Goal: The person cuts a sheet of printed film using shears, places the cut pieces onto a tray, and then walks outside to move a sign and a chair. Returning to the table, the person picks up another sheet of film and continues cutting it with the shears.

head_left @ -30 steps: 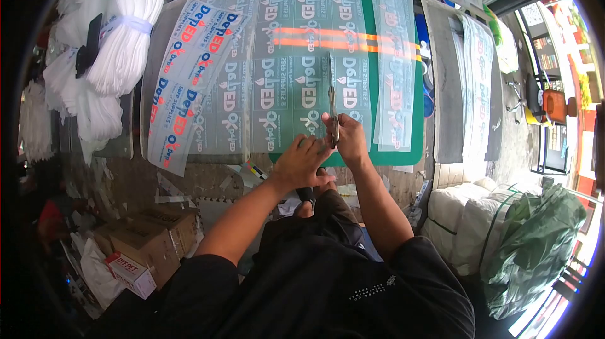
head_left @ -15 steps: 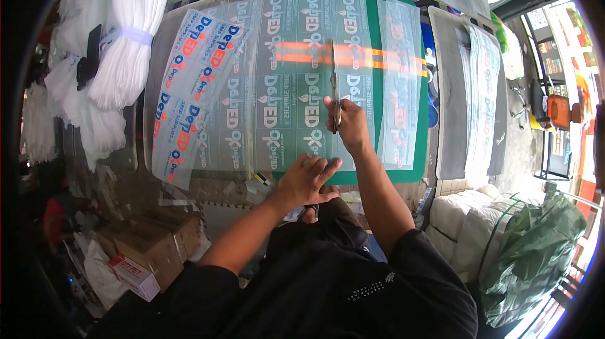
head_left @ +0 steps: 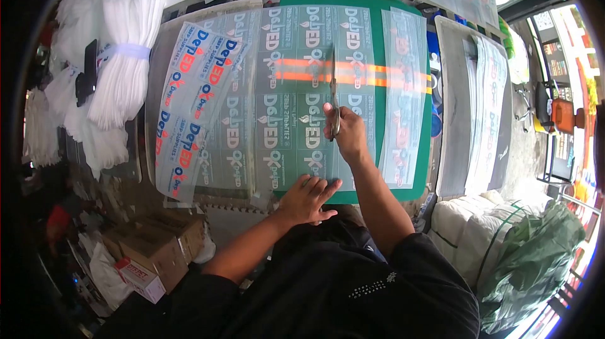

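Worktop [head_left: 151,87] space was mostly taken by a green cutting mat [head_left: 354,195], and the printed sheet [head_left: 283,118], clear film with rows of lettering, lay flat across the mat in front of the person. Cut strips [head_left: 195,99] rested fanned over its left edge.

The right hand [head_left: 348,136] sat out over the middle of the sheet with its fingers clenched through the handles of the scissors [head_left: 333,96], blades pointing away along a gap between the printed columns. The left hand [head_left: 309,197] lay at the near edge, fingers released and spread flat on the film, gripping nothing.

To cut well, I judged the flat hand should press the film taut beside the cut line, while the blades ran straight between the columns in long strokes, clear of the lettering.

As for containers, a green bag [head_left: 535,251] at the right bulged, its contents hidden. White sacks [head_left: 466,225] beside it were strapped shut and full, with what I could not tell. Cardboard boxes [head_left: 161,238] at lower left appeared closed, and a small box [head_left: 138,279] below them showed only its printed label.
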`<state>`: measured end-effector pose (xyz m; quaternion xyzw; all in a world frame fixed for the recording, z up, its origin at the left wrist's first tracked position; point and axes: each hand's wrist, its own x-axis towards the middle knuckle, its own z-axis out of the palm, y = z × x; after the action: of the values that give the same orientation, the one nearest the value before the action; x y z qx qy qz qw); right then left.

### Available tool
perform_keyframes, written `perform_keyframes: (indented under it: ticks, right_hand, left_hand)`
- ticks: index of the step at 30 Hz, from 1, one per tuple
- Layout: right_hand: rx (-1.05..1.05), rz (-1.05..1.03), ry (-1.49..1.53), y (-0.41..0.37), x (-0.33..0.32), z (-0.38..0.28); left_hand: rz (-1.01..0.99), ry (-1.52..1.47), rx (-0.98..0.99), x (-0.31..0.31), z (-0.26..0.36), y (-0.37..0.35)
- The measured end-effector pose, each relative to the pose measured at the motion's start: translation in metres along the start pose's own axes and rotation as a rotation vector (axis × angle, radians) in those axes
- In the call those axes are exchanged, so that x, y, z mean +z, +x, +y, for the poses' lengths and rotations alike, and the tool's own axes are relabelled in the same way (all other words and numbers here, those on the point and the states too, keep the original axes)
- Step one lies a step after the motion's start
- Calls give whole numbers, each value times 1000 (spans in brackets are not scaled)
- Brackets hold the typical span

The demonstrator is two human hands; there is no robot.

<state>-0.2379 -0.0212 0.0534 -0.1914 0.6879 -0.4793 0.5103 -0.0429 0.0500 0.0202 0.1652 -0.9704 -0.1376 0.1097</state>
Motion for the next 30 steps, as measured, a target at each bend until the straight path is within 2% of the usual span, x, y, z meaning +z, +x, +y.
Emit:
perform_keyframes:
  ticks: [11, 30]
  right_hand:
    - [1, -40, 139, 5, 4, 7]
    - [-4, -61, -1, 40, -14, -26]
  left_hand:
    - [-11, -18, -8, 0, -2, -1]
    - [-30, -8, -20, 0, -2, 1]
